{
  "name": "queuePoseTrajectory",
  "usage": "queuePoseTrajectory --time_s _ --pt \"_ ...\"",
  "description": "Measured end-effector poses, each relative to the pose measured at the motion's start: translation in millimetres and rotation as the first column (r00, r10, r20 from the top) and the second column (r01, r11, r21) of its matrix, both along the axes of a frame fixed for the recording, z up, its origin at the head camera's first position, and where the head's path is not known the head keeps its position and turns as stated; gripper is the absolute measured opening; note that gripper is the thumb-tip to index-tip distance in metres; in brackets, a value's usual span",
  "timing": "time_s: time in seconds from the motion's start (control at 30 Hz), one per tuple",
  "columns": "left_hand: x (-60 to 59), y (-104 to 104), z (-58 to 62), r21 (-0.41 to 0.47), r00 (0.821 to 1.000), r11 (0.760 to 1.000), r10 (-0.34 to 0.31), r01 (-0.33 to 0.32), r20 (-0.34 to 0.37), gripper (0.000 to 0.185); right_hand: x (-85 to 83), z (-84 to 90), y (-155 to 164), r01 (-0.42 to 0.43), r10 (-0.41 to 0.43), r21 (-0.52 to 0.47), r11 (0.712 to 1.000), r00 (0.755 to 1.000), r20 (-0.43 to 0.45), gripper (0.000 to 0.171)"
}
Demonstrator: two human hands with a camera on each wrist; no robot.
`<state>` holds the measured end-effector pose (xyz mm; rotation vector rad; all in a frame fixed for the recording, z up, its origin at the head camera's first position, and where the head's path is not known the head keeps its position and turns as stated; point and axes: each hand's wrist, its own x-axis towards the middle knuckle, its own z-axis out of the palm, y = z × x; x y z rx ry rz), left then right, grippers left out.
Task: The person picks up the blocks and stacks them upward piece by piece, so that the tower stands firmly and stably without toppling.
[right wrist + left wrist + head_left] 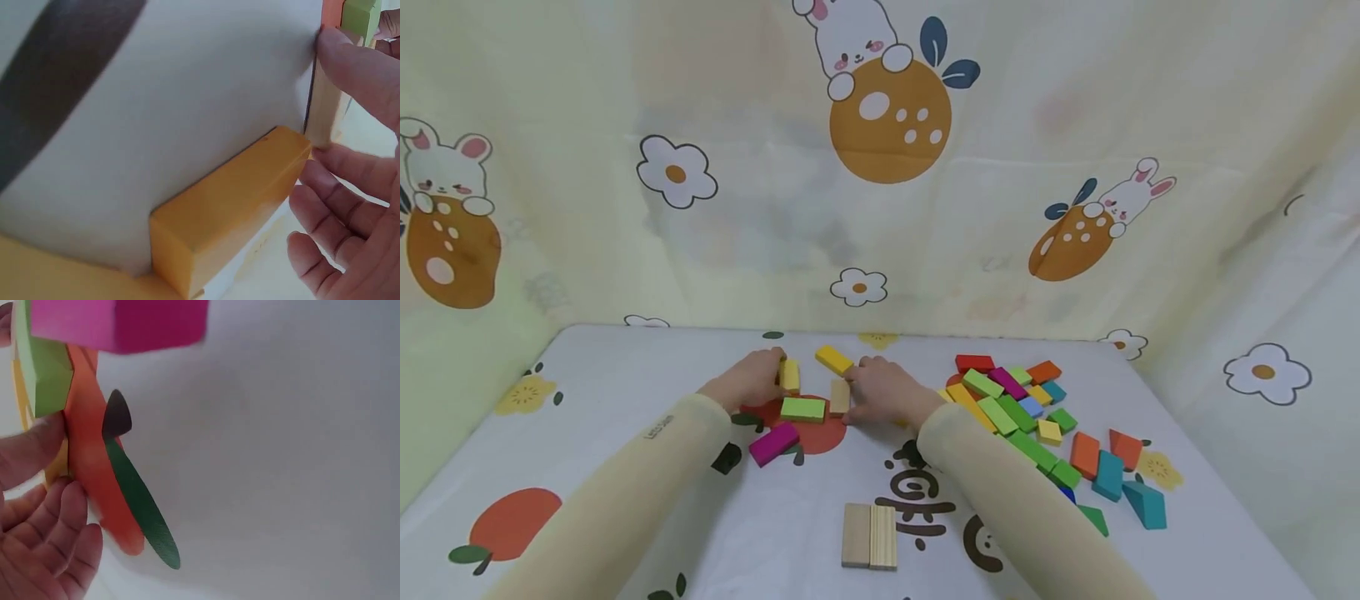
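Observation:
In the head view my left hand pinches a yellow block between thumb and fingers; the left wrist view shows only part of that block. My right hand grips a plain wooden block by its two ends, thumb on one and index finger on the other. A light green block lies between the two hands, on the near side. Closer to me is a magenta block, set at a slant. Beyond the right fingers, another yellow block lies at an angle.
Two wooden blocks lie side by side near the front. Many coloured blocks spread over the right side, partly behind the right sleeve. A yellow-orange block lies beside the right hand. A printed curtain hangs behind the table.

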<state>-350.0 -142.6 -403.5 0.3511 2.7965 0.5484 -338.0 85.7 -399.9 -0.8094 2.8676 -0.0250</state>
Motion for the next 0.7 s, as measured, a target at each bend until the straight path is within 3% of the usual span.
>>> queuePoseTrajectory --time_s 0.1,0.2,0.37,0.47,0.57,0.7 --pt "3.9 -8 7.0 0.032 0.999 0.999 0.027 -0.027 -0.016 0.061 3.1 3.9 5 0.009 -0.009 -0.013 1.000 1.000 -0.007 0.065" --pt "15.6 -16 22.2 0.041 0.997 0.999 0.016 -0.014 -0.073 0.065 14.2 14.7 15 0.020 -0.020 -0.051 0.999 1.000 -0.005 0.065" --pt "59.9 -14 41.9 0.095 0.983 0.986 -0.126 0.139 -0.137 0.060 53.5 30.8 42 -0.021 0.020 -0.078 0.997 1.000 -0.015 0.064" --pt "95.3 -5 39.2 0.153 0.967 0.958 -0.227 0.243 -0.115 0.055 82.5 32.5 59 -0.052 0.050 -0.065 0.997 0.999 -0.020 0.065" --pt "126.9 4 28.2 0.176 0.952 0.936 -0.297 0.306 -0.075 0.053 110.0 27.5 73 -0.064 0.064 -0.038 0.997 0.998 0.007 0.067" --pt "150.3 17 11.4 0.156 0.937 0.924 -0.346 0.349 -0.048 0.052 138.7 17.8 83 -0.021 0.021 0.003 1.000 0.994 0.105 0.069"
